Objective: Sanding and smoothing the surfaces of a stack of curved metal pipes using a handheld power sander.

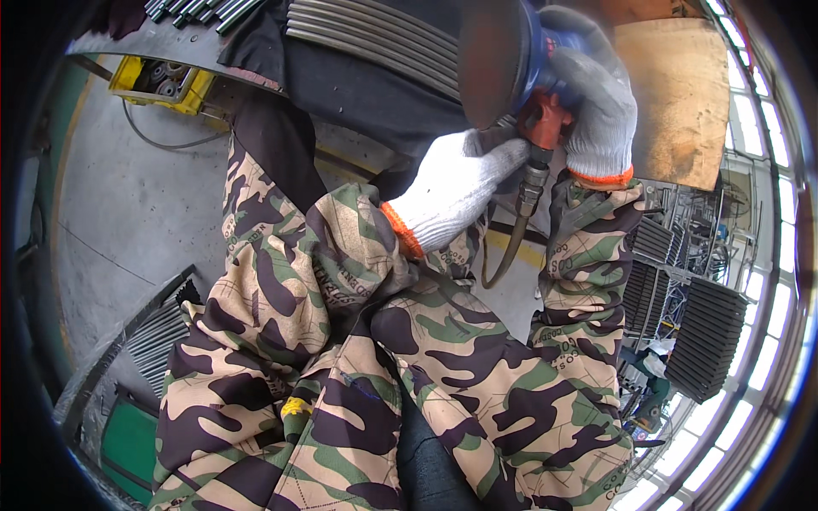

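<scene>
The sander (511, 60) is held at the top centre of the view, above the person's lap. Its blue body faces right; its dark round pad (492, 64) faces left and slightly down. An orange lever (545, 119) sits below the body, and a metal fitting (532, 183) below the lever joins a dark hose (509, 247) that curves down and left from the sander.

The right hand (596, 102), in a white knit glove with an orange cuff, is wrapped over the right side of the sander body, fingers clamped around it. The left hand (456, 192), in the same kind of glove, lies just below and left of the sander; its fingertips (511, 153) touch the underside near the lever. Whether these fingers grip or only rest there cannot be told.

Both forearms carry camouflage sleeves (341, 255), and camouflage trousers (477, 392) fill the view below the sander.

Left of and above the sander, a row of metal rods (375, 38) lies on a dark cloth (358, 89). Further left, a yellow bin (162, 81) holds small metal parts. Right of the sander stands a brown board (673, 94). Below and right of the sander, dark ribbed racks (707, 336) stand near bright windows (767, 324). Grey floor (136, 213) lies left of the sander.
</scene>
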`<state>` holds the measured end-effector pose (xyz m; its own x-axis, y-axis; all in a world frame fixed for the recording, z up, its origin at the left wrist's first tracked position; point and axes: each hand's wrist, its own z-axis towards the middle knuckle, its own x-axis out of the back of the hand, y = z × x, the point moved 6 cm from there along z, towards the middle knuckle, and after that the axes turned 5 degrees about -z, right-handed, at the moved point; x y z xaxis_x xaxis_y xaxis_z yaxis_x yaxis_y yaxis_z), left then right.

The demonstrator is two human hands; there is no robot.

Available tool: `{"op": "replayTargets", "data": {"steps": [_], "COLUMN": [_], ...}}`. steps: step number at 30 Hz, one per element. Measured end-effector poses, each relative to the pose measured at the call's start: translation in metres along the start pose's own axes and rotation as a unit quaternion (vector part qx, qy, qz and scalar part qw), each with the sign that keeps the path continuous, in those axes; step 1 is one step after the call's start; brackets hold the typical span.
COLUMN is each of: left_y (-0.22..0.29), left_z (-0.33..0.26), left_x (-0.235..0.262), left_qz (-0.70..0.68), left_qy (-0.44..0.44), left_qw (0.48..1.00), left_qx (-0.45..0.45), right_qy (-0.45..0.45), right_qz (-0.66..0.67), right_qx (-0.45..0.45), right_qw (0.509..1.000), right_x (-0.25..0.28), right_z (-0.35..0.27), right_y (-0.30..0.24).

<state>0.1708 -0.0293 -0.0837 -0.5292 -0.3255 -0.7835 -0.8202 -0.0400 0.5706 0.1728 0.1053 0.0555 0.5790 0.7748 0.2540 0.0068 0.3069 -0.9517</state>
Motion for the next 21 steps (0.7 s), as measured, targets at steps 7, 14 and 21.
{"op": "replayTargets", "data": {"steps": [7,14,21], "left_y": [0.069,0.187,0.183], "left_z": [-0.034,0.014,0.051], "left_x": [0.052,0.097,0.107], "left_qz": [0.348,0.742,0.848], "left_qy": [-0.016,0.056,0.052], "left_qw": [0.930,0.537,0.386], "left_qx": [-0.116,-0.397,-0.360], "right_qy": [-0.014,-0.121,-0.131], "right_qz": [-0.470,-0.623,-0.613], "right_qx": [0.118,0.048,0.079], "right_qw": [0.875,0.771,0.775], "right_x": [0.007,-0.026,-0.041], "right_z": [0.006,0.012,0.024], "right_y": [0.018,0.050,0.059]}}
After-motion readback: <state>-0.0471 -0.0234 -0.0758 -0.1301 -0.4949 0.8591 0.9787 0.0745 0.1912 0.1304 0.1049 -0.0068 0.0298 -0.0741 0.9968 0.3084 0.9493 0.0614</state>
